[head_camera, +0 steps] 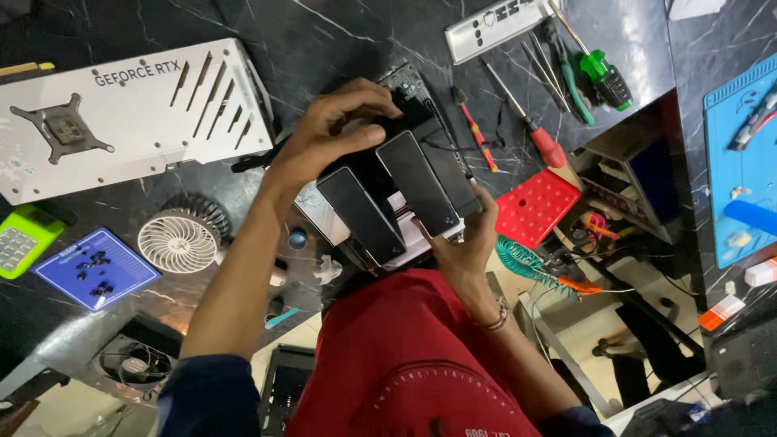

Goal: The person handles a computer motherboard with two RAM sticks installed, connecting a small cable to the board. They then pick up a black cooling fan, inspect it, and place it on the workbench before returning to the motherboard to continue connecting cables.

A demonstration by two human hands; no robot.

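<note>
Both my hands hold up a black computer part (396, 194) over the dark marble table (324, 40). It has two long black plates side by side on top, with a circuit board and white pieces showing underneath. My left hand (324, 133) clasps its far left end, fingers curled over the top edge. My right hand (461, 247) grips the near right side from below, with a bracelet on the wrist. My red shirt fills the bottom of the view.
A white graphics card (129, 113) lies at the far left. Near it are a small white fan (176, 240), a blue screw mat (95, 269) and a green calculator (20, 243). Screwdrivers (526, 129), a metal plate (494, 24) and a red tray (536, 206) lie to the right.
</note>
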